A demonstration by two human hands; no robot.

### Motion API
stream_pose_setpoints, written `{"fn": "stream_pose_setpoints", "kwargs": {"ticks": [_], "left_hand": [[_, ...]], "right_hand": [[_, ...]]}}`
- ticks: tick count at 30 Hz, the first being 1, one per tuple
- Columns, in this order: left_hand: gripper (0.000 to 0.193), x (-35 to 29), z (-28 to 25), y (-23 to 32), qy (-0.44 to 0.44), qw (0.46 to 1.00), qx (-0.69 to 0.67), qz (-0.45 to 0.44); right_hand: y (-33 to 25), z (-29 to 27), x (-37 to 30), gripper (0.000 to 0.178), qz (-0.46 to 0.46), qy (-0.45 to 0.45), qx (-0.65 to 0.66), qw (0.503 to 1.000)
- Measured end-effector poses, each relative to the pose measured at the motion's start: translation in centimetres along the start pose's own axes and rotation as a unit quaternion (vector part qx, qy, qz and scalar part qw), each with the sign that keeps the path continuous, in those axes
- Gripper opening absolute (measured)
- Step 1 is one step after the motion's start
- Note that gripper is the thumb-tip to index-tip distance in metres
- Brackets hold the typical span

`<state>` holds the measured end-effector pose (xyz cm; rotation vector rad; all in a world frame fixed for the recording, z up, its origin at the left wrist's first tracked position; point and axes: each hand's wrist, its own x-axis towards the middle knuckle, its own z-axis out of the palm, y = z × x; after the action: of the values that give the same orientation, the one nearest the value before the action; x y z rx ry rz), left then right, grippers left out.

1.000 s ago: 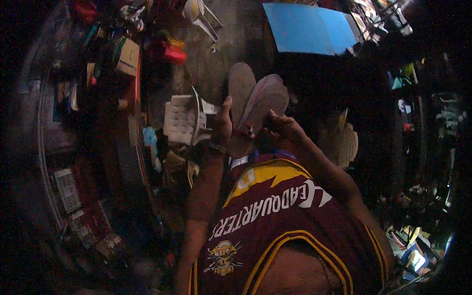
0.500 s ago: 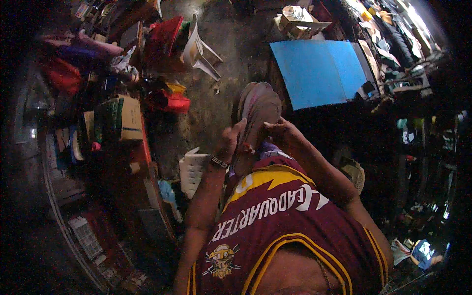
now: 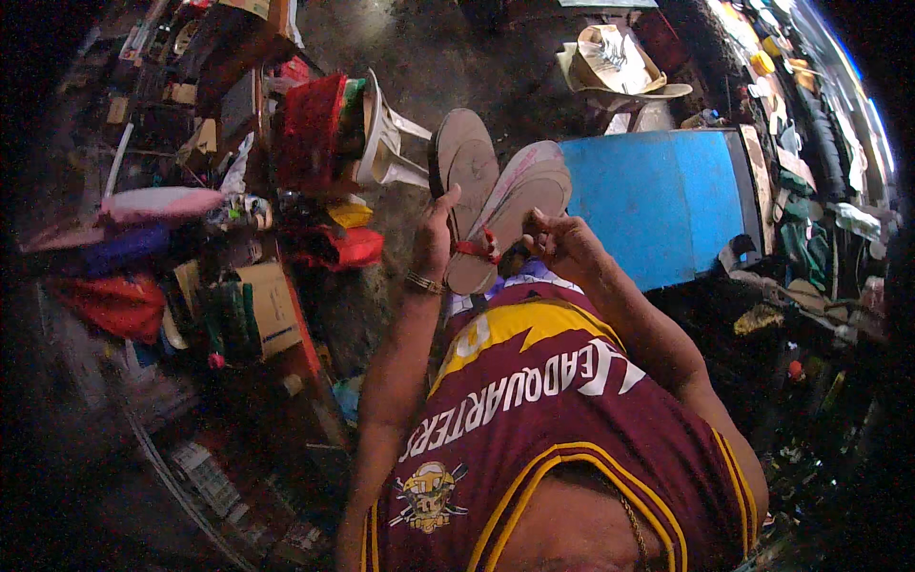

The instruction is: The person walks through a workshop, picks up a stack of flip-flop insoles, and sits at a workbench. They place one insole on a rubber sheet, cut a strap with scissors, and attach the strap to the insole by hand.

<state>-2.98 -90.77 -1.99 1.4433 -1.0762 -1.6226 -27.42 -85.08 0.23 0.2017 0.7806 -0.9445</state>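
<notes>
Brown and flat, a bunch of sole shapes (image 3: 521,197) is held up in front of the person's tummy, between the two hands. They spread out like a fan. One part leans to the left and the rest lean to the right, with pinkish edges showing between them. A small red strip (image 3: 489,246) sits across them near the bottom, where they come together.

The left hand (image 3: 436,232) is gripping the left part, and its thumb lies on the top face. A shiny band (image 3: 424,283) goes around that wrist. The right hand (image 3: 564,242) has bent fingers and is pinching the lower right edge of the fan.

The person wears a dark red shirt (image 3: 534,381) with yellow edges. Past the right hand is a big blue board (image 3: 658,195). Above it in the view is a pale hat-shaped thing (image 3: 615,62).

To the left, a white plastic chair (image 3: 378,143) stands on the dark floor (image 3: 400,43), with a red cloth (image 3: 310,129) next to it. Nearer is a bright red bundle (image 3: 351,248) with a yellow thing (image 3: 349,214) touching it. A cardboard box (image 3: 274,310) is farther left.
</notes>
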Motion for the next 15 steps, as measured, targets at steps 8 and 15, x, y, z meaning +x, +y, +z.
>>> {"fn": "stream_pose_setpoints", "kwargs": {"ticks": [8, 15], "left_hand": [[0.051, 15.5, 2.3, 4.4, -0.071, 0.980, -0.165, -0.086], [0.053, 29.8, 2.0, 7.5, -0.081, 0.995, 0.033, -0.056]], "right_hand": [[-10.3, 3.6, 8.2, 0.017, -0.039, 0.073, -0.002, 0.997], [-19.1, 8.5, 19.4, 0.015, -0.071, 0.036, -0.018, 0.997]]}}
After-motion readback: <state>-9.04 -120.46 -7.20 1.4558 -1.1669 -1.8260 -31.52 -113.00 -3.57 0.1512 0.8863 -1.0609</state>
